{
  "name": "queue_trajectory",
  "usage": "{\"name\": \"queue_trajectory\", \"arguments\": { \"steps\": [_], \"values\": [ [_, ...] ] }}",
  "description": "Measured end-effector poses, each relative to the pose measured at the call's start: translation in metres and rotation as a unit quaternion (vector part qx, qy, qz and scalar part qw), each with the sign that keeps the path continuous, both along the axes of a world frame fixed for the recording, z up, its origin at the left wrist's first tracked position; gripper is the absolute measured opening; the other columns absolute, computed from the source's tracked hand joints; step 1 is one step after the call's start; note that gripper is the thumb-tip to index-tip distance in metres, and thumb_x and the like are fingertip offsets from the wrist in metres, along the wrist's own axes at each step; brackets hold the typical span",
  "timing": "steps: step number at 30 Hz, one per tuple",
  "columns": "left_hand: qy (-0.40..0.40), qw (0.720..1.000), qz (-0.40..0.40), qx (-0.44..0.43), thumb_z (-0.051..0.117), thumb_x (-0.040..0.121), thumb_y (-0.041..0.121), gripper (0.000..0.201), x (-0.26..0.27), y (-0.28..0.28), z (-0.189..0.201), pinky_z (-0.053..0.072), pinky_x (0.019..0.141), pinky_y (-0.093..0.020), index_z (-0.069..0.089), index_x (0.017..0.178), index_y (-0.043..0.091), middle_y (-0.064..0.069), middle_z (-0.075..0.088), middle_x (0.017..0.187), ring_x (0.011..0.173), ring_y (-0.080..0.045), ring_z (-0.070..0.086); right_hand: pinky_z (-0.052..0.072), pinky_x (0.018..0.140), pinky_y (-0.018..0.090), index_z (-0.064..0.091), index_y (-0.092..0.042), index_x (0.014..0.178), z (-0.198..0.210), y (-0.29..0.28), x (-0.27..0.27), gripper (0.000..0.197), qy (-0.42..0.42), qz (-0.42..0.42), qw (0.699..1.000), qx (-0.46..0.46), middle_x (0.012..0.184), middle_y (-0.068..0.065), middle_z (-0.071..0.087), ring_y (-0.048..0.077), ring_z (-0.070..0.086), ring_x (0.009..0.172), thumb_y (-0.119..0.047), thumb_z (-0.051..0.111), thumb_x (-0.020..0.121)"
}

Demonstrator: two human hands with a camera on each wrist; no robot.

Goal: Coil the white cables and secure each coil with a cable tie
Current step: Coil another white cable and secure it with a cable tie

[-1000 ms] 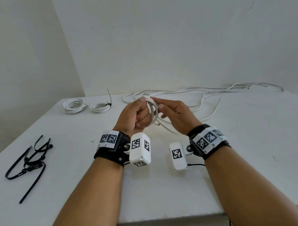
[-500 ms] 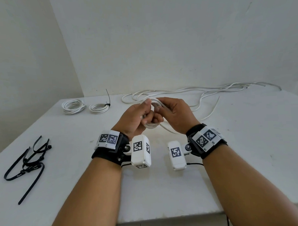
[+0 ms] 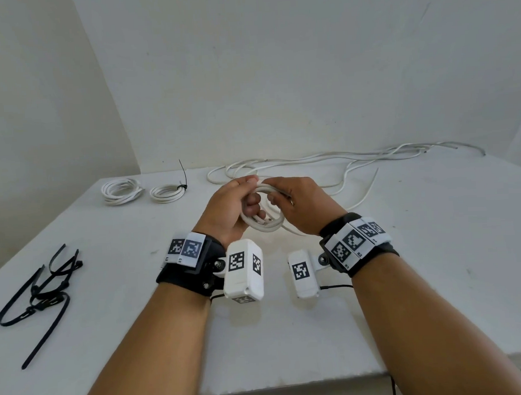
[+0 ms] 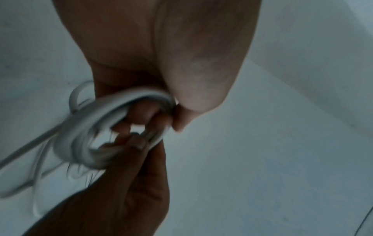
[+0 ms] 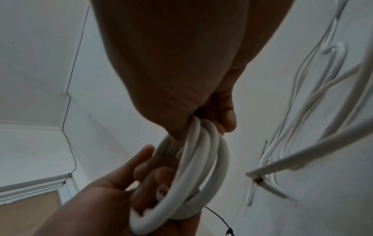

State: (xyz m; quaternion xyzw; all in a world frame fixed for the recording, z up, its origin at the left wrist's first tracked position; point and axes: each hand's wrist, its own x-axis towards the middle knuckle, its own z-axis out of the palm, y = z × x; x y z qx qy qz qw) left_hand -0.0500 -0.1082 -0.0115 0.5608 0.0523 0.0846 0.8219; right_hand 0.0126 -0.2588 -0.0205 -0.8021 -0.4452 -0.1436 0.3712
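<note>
Spanning the whole view, the table (image 3: 434,249) shows bare surface along its near edge and right side. Loose cable (image 3: 356,157) sprawls along the far edge. Above mid-table, the left hand (image 3: 227,210) and right hand (image 3: 301,207) each curl their fingers round the coil (image 3: 263,224), held off the surface. Two coils (image 3: 121,191) lie near the far left corner, one tied. Black ties (image 3: 39,296) lie by the left edge.
</note>
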Motion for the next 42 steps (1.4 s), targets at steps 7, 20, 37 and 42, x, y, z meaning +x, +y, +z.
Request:
{"name": "queue_trajectory", "arguments": {
  "steps": [7,20,37,42],
  "values": [
    [-0.026,0.985,0.17,0.015,0.054,0.096,0.022,0.025,0.001,-0.004,0.002,0.021,0.038,-0.02,0.06,0.075,0.011,0.005,0.032,0.042,0.036,-0.011,0.024,0.052,0.073,0.037,0.057,-0.014,0.115,-0.001,0.023,-0.016,0.022,0.044,-0.036,0.996,-0.064,0.087,0.002,0.07,0.02,0.065,0.077,-0.026,0.045,0.102],
    [0.052,0.984,0.073,0.156,0.037,0.096,0.01,0.031,-0.004,0.011,0.002,0.044,0.053,-0.03,0.065,0.106,0.002,-0.004,0.036,0.051,0.04,-0.016,0.033,0.038,0.063,0.034,0.045,-0.013,0.097,0.006,0.022,-0.021,0.014,0.017,-0.094,0.965,-0.244,0.092,0.009,0.063,0.026,0.055,0.075,-0.023,0.037,0.104],
    [0.014,0.942,0.327,0.078,0.076,0.081,0.016,0.021,-0.115,0.126,0.026,0.044,0.044,-0.024,0.059,0.069,0.01,-0.011,0.056,0.064,0.043,-0.02,0.05,0.047,0.056,0.025,0.056,-0.012,0.108,0.051,0.154,-0.11,0.034,0.151,0.109,0.96,-0.209,0.097,0.005,0.071,0.02,0.07,0.069,-0.044,0.043,0.102],
    [0.05,0.896,0.44,0.043,0.075,0.081,0.018,0.029,-0.18,0.191,0.019,0.03,0.041,-0.015,0.05,0.066,0.014,-0.005,0.036,0.052,0.033,-0.015,0.034,0.047,0.06,0.027,0.056,-0.019,0.122,0.034,0.196,-0.142,0.036,0.242,0.174,0.914,-0.274,0.093,0.003,0.077,0.015,0.068,0.067,-0.044,0.039,0.103]
  ]
}}
